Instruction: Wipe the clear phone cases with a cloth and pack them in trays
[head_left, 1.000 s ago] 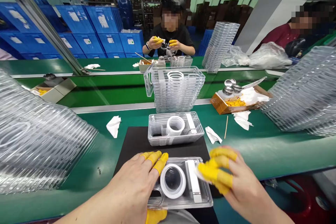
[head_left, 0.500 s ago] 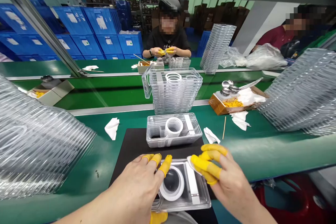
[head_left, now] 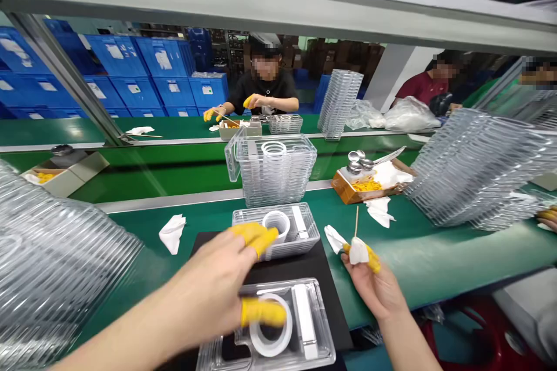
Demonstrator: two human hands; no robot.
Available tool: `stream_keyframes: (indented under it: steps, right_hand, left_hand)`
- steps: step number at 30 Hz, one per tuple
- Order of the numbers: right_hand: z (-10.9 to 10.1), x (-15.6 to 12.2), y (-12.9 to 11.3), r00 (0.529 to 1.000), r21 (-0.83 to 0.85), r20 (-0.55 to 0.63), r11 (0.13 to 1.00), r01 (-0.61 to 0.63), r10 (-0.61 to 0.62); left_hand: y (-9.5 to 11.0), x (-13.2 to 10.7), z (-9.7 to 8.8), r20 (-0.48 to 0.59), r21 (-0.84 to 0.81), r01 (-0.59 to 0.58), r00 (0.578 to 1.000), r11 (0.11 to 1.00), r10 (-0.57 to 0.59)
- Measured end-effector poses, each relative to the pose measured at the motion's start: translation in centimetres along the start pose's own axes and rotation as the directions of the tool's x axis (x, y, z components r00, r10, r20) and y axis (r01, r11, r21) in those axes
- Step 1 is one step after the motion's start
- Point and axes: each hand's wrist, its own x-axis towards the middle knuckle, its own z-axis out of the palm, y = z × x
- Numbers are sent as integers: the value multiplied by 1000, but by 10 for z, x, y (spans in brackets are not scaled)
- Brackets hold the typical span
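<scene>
Left hand [head_left: 213, 284] open, fingers apart with yellow finger cots [head_left: 263, 313], nothing visible in its grip, held over the near clear plastic tray [head_left: 319, 330] on the black mat [head_left: 335, 316]. It hides the top of the white ring [head_left: 267, 352] in that tray; can't tell if the thumb touches the ring. The tray's near edge is cut off at the frame bottom. Right hand [head_left: 374, 290] is closed to a pinch on a white wipe [head_left: 359, 251], which hides part of the fingers. A thin wooden stick [head_left: 356, 221] rises out of the wipe; its lower end is hidden, so can't tell if it's held. Just far of the left hand, a second clear tray [head_left: 304, 237] with another white ring [head_left: 276, 226] sits partly behind it. Stacked clear trays [head_left: 270, 171] stand farther on, with more stacks left [head_left: 43, 261] and right [head_left: 478, 174], both running toward the frame edges. A co-worker's hand [head_left: 547, 217] is cut off at far right on the green worktop [head_left: 430, 258].
</scene>
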Motion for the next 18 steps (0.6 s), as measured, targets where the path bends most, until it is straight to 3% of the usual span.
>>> stream_keyframes:
  steps: [2,5,8,10,14,18]
  right_hand:
    - [-2,6,7,1000,22,-3,1000,4,-4]
    - [-4,5,10,1000,52,-2,999,0,0]
    - [-5,1,8,1000,51,12,999,-2,2]
    - [-4,0,6,1000,36,18,999,1,-2]
    - [1,1,8,999,-27,21,999,30,-29]
    - [9,-9,4,996,-144,41,986,80,-75]
  left_hand:
    - [-13,26,0,-2,68,42,999,997,-42]
    - [-29,59,2,88,117,61,994,991,-72]
    - [-31,65,-1,110,110,63,991,992,-75]
    - [-23,51,-5,71,126,70,994,990,-79]
    - [2,-3,-6,-9,82,17,1000,997,-16]
    - [15,-41,13,75,59,-97,993,994,92]
